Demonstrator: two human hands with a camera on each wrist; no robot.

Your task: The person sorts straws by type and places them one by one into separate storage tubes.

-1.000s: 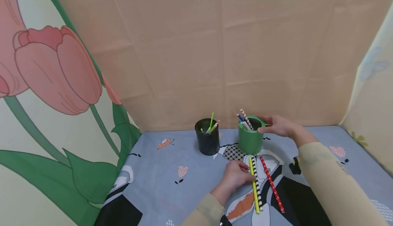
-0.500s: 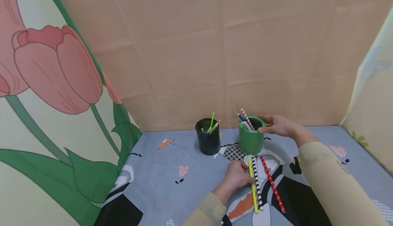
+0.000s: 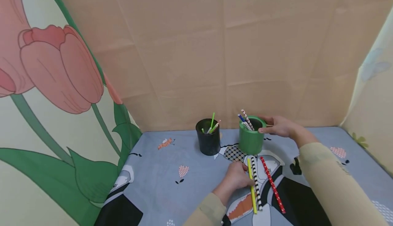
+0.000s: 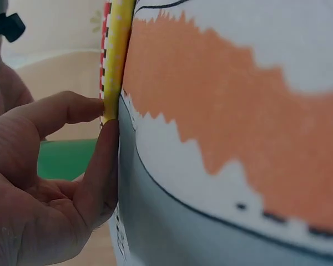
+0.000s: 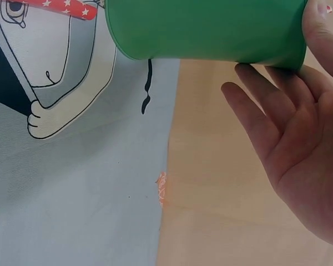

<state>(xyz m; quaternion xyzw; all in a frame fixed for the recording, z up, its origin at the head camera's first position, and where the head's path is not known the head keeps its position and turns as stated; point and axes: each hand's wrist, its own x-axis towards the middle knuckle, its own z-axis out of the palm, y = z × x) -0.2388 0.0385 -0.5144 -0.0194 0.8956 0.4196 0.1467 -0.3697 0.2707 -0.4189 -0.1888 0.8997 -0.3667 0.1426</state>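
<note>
My left hand [image 3: 237,177] rests on the printed cloth and pinches a yellow straw [image 3: 251,185] near its far end; the left wrist view shows thumb and forefinger [image 4: 94,108] on the yellow straw [image 4: 117,50]. Beside it lie a black-and-white straw [image 3: 256,182] and a red starred straw [image 3: 272,184]. My right hand [image 3: 277,125] holds the rim of a green cup [image 3: 251,138] with several patterned straws in it. In the right wrist view, the thumb is on the green cup [image 5: 205,27] and the fingers [image 5: 266,119] reach behind it.
A black cup [image 3: 208,141] with green and pale straws stands left of the green one. A tan paper wall [image 3: 221,55] closes the back. A tulip-print panel [image 3: 55,93] stands on the left and a pale panel [image 3: 374,93] on the right.
The yellow straw's near end has swung a little to the left under my left hand. The right hand stays on the green cup.
</note>
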